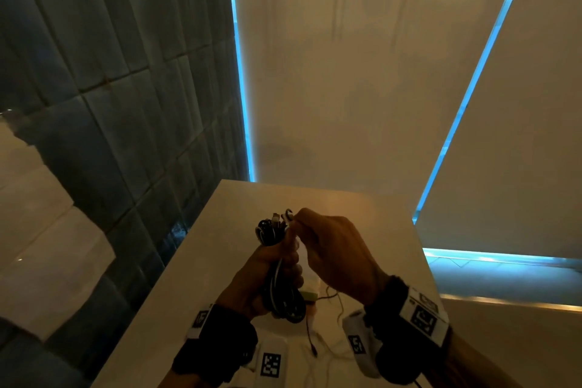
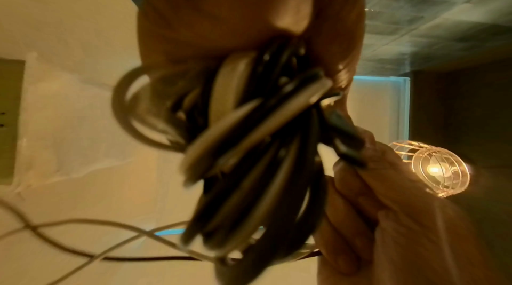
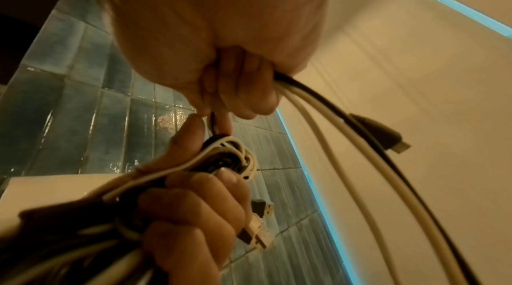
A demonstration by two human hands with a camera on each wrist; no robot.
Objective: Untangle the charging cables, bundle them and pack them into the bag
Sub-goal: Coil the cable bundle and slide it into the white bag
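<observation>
My left hand (image 1: 277, 264) grips a coiled bundle of black and white charging cables (image 1: 277, 280) upright over the white table (image 1: 220, 261). In the right wrist view the left hand's fingers (image 3: 194, 206) wrap the bundle (image 3: 221, 158), and USB plugs (image 3: 257, 235) stick out below them. My right hand (image 1: 333, 249) pinches cable strands at the top of the bundle (image 1: 285, 217). A white cable (image 3: 346, 158) and a black cable (image 3: 387, 158) run out of the right hand's fist (image 3: 238, 88); a black plug (image 3: 379, 132) hangs beside them. The looped coils (image 2: 249, 147) fill the left wrist view. No bag is in view.
Thin loose cables (image 1: 315, 346) lie on the table below my hands, near a small greenish object (image 1: 310, 295). A blue tiled wall (image 1: 110, 88) stands at the left. Pale blinds (image 1: 346, 72) with blue light strips are behind the table. A caged lamp (image 2: 435, 169) glows overhead.
</observation>
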